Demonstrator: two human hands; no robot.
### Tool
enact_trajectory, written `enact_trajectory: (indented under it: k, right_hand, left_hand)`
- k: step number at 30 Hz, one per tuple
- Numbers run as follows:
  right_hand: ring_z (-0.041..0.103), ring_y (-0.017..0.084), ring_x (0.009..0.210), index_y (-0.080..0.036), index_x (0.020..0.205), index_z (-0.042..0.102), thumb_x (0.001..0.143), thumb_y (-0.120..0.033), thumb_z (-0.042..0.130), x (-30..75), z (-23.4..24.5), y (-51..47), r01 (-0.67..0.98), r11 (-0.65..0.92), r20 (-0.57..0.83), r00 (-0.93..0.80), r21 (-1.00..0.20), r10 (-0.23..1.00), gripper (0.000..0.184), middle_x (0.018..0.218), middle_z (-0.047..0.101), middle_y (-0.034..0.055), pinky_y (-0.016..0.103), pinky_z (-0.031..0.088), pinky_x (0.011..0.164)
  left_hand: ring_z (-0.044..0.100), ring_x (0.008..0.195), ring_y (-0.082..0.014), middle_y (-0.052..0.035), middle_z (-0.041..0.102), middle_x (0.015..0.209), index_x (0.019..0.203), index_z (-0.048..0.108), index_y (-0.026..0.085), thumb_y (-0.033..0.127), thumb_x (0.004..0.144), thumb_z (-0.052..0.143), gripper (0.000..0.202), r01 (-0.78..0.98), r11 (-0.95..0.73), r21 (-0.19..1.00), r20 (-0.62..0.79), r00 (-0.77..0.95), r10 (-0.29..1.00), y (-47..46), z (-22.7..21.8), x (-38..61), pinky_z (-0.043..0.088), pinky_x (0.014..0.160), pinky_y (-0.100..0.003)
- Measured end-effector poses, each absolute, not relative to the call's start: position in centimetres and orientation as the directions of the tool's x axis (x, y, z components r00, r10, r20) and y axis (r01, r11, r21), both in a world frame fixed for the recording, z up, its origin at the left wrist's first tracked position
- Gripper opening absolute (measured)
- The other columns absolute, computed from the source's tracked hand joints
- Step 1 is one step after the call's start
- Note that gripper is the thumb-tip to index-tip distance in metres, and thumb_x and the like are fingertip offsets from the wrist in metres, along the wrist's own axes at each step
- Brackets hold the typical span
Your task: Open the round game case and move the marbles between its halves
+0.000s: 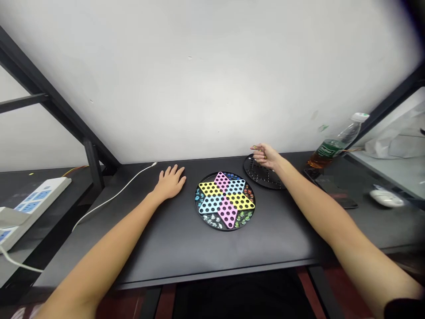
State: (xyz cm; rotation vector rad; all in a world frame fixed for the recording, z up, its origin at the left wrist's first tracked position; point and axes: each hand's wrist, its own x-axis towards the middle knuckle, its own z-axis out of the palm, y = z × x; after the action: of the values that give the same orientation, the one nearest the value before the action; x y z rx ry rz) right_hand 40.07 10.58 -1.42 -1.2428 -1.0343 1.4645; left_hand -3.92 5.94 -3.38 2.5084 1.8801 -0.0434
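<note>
While glossy multicoloured marbles (245, 217) edge the round black board (219, 198) on the black tabletop (186, 257), its pink-yellow-blue star (224, 193) looks unfilled; left hand (170, 182) flat, gripping nothing; right hand (265, 156) apparently clasping small yellowish pieces (255, 147).

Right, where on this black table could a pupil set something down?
Bare tabletop lies between the star board and the front edge, and between the white cable and left hand. It's crowded around the bottle and mouse.

The power strip (36, 206), white mouse (387, 198) and black desk (166, 252) against a wall (199, 79) suggest an office-like room.
</note>
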Motion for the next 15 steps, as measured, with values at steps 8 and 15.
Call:
enact_trajectory:
  k: [8, 15]
  right_hand:
    - [0.021, 0.008, 0.043, -0.023, 0.071, 0.042, 0.084, -0.039, 0.054, 33.9, 0.3, 8.5, -0.268, -0.255, -0.192, -0.239, -0.929, 0.952, 0.024, 0.056, 0.033, -0.0066, 0.017, 0.009, 0.033]
    - [0.036, 0.011, 0.049, -0.021, 0.061, 0.043, 0.097, -0.049, 0.048, 26.1, 0.3, 6.5, 0.556, 0.437, 0.236, -0.397, -0.707, 0.887, 0.046, 0.051, 0.041, -0.0035, 0.025, 0.027, 0.050]
  left_hand:
    - [0.025, 0.150, -0.0364, -0.0125, 0.027, 0.165, 0.157, 0.033, 0.022, 0.048, 0.102, 0.024, 0.061, 0.960, -0.279, 0.011, -0.033, 0.279, 0.960, 5.7, -3.2, -3.8, 0.022, 0.118, -0.058]
    - [0.024, 0.151, -0.0371, -0.0117, 0.027, 0.165, 0.156, 0.034, 0.023, 0.049, 0.102, 0.024, 0.061, 0.961, -0.276, 0.030, -0.019, 0.276, 0.961, 5.9, -3.6, -3.9, 0.022, 0.119, -0.058]
